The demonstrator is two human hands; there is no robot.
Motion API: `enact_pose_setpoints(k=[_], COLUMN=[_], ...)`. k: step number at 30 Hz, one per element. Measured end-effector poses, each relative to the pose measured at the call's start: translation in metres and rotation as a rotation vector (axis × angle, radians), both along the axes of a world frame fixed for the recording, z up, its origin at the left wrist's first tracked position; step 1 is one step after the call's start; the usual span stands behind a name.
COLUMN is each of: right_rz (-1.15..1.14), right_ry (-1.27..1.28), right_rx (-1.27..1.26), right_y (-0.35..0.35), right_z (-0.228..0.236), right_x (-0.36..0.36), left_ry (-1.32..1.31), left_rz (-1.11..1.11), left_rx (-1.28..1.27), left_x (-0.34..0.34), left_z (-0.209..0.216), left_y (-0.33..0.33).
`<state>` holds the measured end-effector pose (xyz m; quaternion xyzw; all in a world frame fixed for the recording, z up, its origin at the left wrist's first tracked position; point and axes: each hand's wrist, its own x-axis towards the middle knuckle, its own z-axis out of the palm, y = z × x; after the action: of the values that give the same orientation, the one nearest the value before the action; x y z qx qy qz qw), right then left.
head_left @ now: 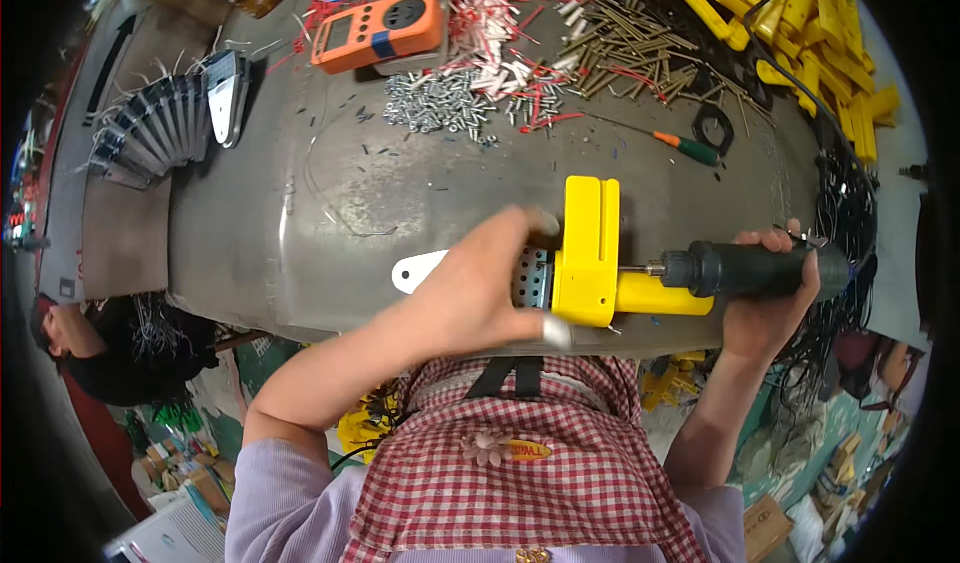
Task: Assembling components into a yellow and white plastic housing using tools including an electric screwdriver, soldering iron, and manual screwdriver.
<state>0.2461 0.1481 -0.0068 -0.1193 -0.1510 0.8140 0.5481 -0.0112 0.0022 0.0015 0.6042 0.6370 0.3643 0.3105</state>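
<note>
By the near edge of the table (500,178), the yellow housing (588,253) could twist or slide if the left hand (475,283) braces it poorly. The black power driver (735,269) could tilt in the right hand (765,313), making its thin bit (635,269) skid. The housing sits between both hands: the right curls firmly round the driver; the left's thumb and fingers spread astride the perforated metal piece (531,278), whether pressing I cannot tell.

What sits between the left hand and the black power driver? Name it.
In the head view: perforated metal nearer the left hand, then the yellow part.
</note>
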Motion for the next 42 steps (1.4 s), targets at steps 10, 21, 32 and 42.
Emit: enact_pose_setpoints(k=[10, 21, 32, 42], right_rz=[-0.006, -0.033, -0.056, -0.071], right_ry=[-0.082, -0.114, -0.038, -0.085], right_rx=[-0.023, -0.062, -0.110, 0.011], right_y=[-0.002, -0.003, -0.005, -0.010], right_z=[-0.001, -0.004, -0.012, 0.004], right_x=[-0.008, -0.009, -0.008, -0.018], left_ry=[0.887, -0.058, -0.035, 0.059], left_rz=[-0.048, 0.228, 0.238, 0.234], left_rx=[0.348, 0.082, 0.140, 0.177], left_x=[-0.063, -0.004, -0.004, -0.002], left_z=[-0.013, -0.010, -0.018, -0.012], left_y=[0.054, -0.025, -0.027, -0.025])
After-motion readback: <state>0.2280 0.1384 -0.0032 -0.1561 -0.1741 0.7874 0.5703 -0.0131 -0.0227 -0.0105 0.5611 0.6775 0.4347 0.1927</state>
